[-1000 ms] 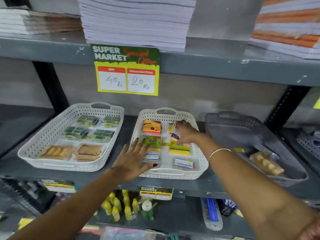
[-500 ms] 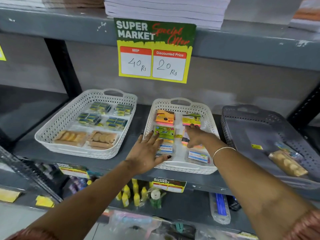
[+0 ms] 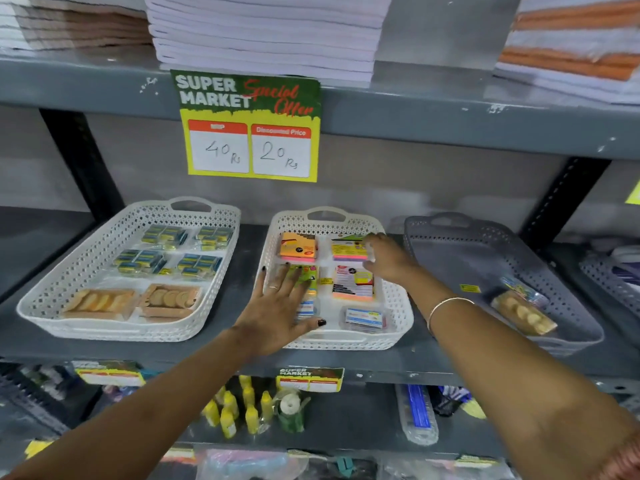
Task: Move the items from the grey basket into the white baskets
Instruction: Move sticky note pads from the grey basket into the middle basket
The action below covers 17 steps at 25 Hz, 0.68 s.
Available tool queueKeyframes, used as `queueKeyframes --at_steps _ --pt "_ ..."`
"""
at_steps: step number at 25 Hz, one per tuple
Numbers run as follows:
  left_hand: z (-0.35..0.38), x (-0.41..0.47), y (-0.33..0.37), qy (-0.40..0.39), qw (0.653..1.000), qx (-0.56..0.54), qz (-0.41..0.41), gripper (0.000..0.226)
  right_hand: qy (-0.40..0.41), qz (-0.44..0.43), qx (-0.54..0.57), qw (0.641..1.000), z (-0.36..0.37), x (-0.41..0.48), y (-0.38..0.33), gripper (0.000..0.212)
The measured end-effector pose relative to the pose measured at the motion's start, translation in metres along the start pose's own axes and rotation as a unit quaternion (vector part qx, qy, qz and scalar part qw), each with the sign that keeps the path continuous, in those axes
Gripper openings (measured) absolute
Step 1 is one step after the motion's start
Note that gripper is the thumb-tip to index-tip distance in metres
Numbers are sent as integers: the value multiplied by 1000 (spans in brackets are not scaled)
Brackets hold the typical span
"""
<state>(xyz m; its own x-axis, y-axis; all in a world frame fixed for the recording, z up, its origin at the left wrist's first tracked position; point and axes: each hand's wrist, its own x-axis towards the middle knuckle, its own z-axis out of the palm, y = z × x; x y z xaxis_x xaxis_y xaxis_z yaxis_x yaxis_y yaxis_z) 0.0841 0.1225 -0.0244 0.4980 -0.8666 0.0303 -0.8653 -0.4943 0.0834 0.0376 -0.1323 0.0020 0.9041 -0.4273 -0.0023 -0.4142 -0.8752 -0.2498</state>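
Observation:
The grey basket (image 3: 485, 251) stands at the right of the shelf and holds a clear pack of round tan pieces (image 3: 524, 313) near its front right, with a small printed packet (image 3: 519, 285) behind it. The middle white basket (image 3: 398, 306) holds several sticky-note packs. My left hand (image 3: 277, 313) lies flat with its fingers spread over that basket's front left packs. My right hand (image 3: 388, 258) reaches over its rear right, fingertips at the right edge of a yellow and pink pack (image 3: 346, 249); its grip is unclear. The left white basket (image 3: 86, 258) holds small blue-yellow packs and tan packs.
A green and yellow price sign (image 3: 249, 126) hangs from the upper shelf, under stacks of paper (image 3: 266, 29). Another grey basket (image 3: 616, 271) sits at the far right. A black upright (image 3: 561, 202) stands behind the grey basket. Yellow bottles (image 3: 239, 410) fill the lower shelf.
My right hand moved from the middle-right pack back to the rear-right yellow pack. My left hand stayed on the front left of the middle basket. The view shifted.

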Motion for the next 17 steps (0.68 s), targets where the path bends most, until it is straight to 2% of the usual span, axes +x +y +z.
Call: queueKeyframes --at_steps 2,4,9,13,17 --pt "-5 18 31 1 999 -4 43 81 89 41 -13 995 -16 -9 25 48" --pt "-5 38 69 7 994 4 105 75 113 99 -30 988 -29 -22 55 49" --pt "2 75 130 -32 976 -22 213 82 36 251 -119 960 -37 -63 129 49" --pt "14 89 147 -57 968 -18 245 82 2 365 -103 925 -28 -90 162 59" --pt "22 92 149 -52 968 -13 245 80 -22 394 -104 913 -23 -92 167 68"
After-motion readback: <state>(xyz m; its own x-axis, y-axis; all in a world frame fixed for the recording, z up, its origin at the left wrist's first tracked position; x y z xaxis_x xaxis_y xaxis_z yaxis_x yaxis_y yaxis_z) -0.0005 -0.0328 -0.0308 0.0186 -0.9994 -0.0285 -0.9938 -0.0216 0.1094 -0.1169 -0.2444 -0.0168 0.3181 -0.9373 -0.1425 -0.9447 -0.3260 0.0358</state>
